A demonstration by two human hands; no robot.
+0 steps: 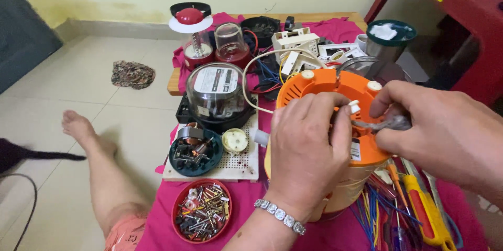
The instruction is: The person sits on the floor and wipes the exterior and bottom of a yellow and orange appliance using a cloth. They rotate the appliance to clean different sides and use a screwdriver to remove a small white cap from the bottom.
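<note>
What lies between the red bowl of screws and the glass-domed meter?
In the head view, between the red bowl of screws and the domed meter: a teal dish holding a motor, on a white perforated board.

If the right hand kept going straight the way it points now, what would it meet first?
The right hand points leftward with a grey metal tool. Straight on, it would most likely meet the left hand gripping the orange appliance base, though depth is hard to judge.
</note>
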